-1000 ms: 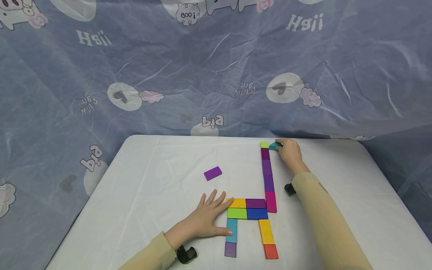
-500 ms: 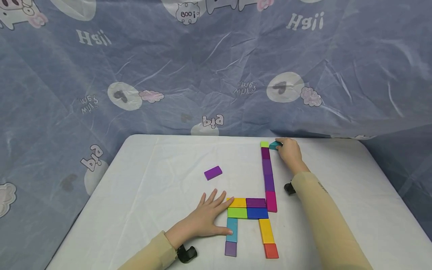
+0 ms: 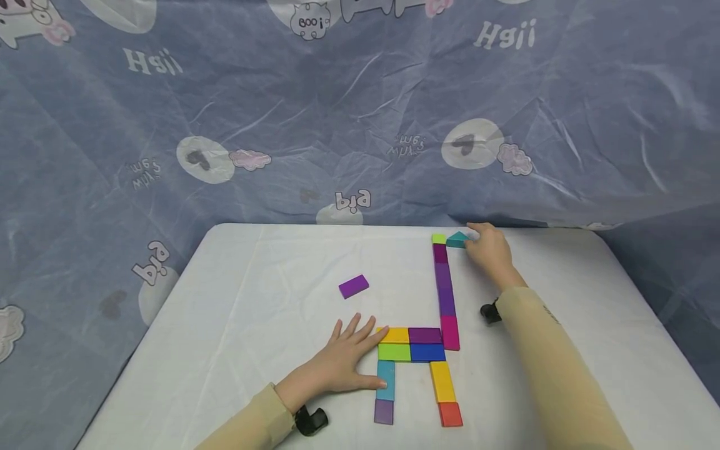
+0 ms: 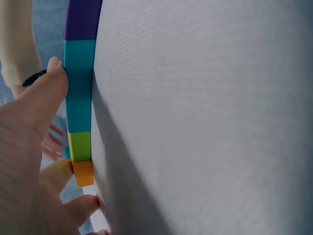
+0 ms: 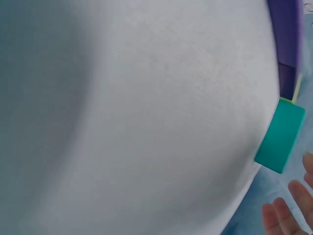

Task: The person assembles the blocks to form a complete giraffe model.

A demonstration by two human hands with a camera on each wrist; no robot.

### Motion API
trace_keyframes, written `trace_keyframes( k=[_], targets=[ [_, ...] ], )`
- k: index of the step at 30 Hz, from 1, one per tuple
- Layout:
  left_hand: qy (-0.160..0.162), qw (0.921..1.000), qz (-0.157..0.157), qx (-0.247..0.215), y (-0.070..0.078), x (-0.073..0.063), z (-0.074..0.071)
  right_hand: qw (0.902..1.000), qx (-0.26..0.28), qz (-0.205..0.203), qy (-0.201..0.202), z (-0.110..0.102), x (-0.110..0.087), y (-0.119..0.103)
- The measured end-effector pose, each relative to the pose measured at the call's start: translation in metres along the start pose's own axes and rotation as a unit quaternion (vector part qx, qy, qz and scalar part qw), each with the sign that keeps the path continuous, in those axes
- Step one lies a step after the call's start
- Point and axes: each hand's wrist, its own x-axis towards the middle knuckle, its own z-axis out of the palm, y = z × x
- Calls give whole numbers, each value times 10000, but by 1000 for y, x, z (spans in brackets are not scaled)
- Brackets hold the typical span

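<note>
My left hand [image 3: 337,367] lies with its fingers spread at the left of a figure of flat colored blocks. Its thumb touches the light blue block [image 3: 385,370], and its index fingertip is at the yellow block [image 3: 397,335]. At the back, a teal triangular block [image 3: 457,240] sits right beside the small lime block [image 3: 439,239] that tops a column of purple blocks [image 3: 444,278]. Just right of the teal piece is my right hand [image 3: 490,253]. In the right wrist view its loose fingers [image 5: 288,215] are apart from the teal triangular block [image 5: 280,136].
A single purple block [image 3: 354,286] lies left of the column. Two legs, ending in a lavender block [image 3: 384,412] and a red block [image 3: 450,414], extend toward the front. The white table [image 3: 270,281] ends close behind the teal piece, against a patterned cloth [image 3: 315,112].
My right hand has let go of the teal triangular block and drawn slightly to the right. The block stays beside the lime one. My left hand keeps its place.
</note>
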Motion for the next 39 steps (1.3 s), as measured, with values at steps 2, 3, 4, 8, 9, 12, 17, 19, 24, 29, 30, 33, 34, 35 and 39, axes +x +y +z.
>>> trace_keyframes(
  k=[2, 3, 4, 8, 9, 12, 17, 19, 24, 29, 30, 33, 34, 35, 39],
  targets=[
    [-3, 10000, 9, -17, 0, 0, 0, 9999, 63, -9, 83, -6, -6, -1],
    [-2, 10000, 10, -29, 0, 0, 0, 9999, 96, -33, 132, -8, -9, -1],
    [-3, 10000, 11, -29, 0, 1, 0, 9997, 109, -77, 190, -10, -14, -1],
    [-26, 10000, -12, -72, 1, 0, -1, 9986, 236, -300, 366, -16, -35, 0],
    [-29, 10000, -18, -70, 2, -1, -2, 9984, 276, -328, 363, -17, -41, 0],
    [-33, 10000, -34, -86, 2, -2, -3, 9983, 362, -375, 245, -17, -62, -1],
    [-12, 10000, -25, -90, 3, -3, -3, 9981, 408, -464, 2, -17, -95, -5],
    [-7, 10000, -24, -71, 3, -3, -3, 9975, 476, -526, -70, -17, -107, -8],
    [-10, 10000, -34, -66, 3, -1, -2, 9952, 561, -663, -447, -12, -131, -13],
    [-14, 10000, -3, -52, 1, 1, -1, 9903, 333, -821, -1070, -4, -151, -16],
    [-14, 10000, 1, -41, 1, 1, 0, 9887, 301, -862, -1192, -3, -155, -16],
    [-18, 10000, 6, -23, 1, 1, 0, 9836, 182, -975, -1506, -1, -164, -17],
    [-20, 10000, 5, -30, 1, 1, 0, 9819, 143, -1016, -1589, -1, -167, -17],
    [-16, 10000, 2, -32, 1, 1, 0, 9807, 97, -1053, -1647, -1, -169, -18],
    [-17, 10000, 1, -63, 1, 0, -1, 9785, -36, -1121, -1732, 3, -174, -17]
  ],
)
